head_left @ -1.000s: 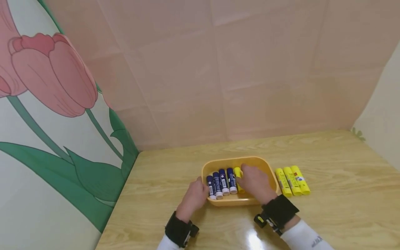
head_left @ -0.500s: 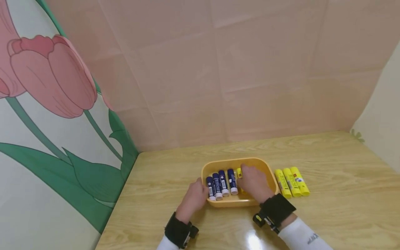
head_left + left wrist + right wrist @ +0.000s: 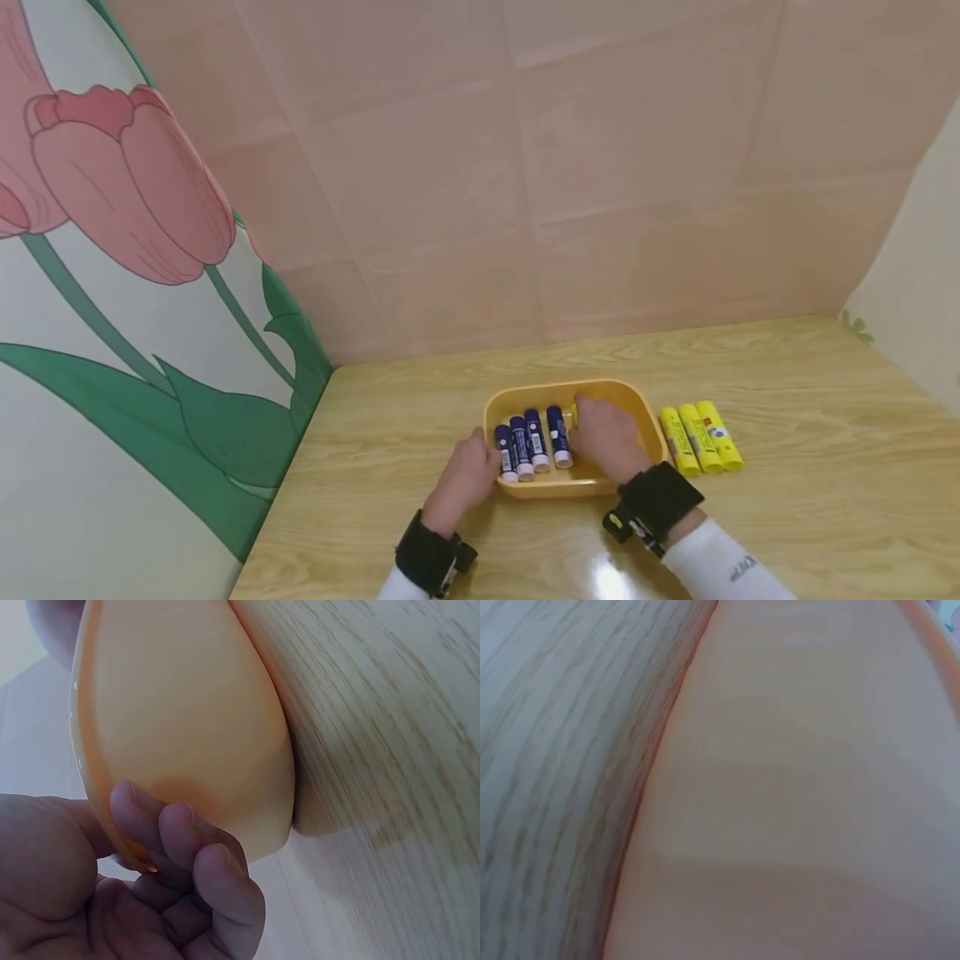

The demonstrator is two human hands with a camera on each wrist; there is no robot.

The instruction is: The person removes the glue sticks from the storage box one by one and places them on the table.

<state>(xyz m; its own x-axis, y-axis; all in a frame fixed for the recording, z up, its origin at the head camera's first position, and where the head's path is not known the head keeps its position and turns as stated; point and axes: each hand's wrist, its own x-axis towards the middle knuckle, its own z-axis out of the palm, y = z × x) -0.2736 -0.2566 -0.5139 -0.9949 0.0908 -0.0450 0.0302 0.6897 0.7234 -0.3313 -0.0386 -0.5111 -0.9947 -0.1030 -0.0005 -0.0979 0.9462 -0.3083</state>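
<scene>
Four blue cylindrical sticks with white ends lie in the rounded orange-yellow plastic tray, blue ends away from us, barcode labels up on some. Left three sit close together by the tray's left wall; the fourth is spaced off from them, nearest the right hand. We have that hand inside the tray, fingers curled onto a bright yellow stick; just a sliver shows by the knuckles, so we can't tell its full angle or how firm the hold is. Left hand pinches the tray at its left near corner: wrist view shows the rim between thumb and bent fingers, fingertips on the outer wall, gap closed down to the rim. Right wrist view gives us only outer tray wall and wood grain, fingers hidden. Three yellow cylindrical sticks lie side by side on the pale wood-grain worktop, just right of the tray, slanted; the rightmost has red and blue marks on its label. We see black wrist straps on both arms over white sleeves. Behind: creased pinkish-brown sheet; left wall has a pink tulip mural.
</scene>
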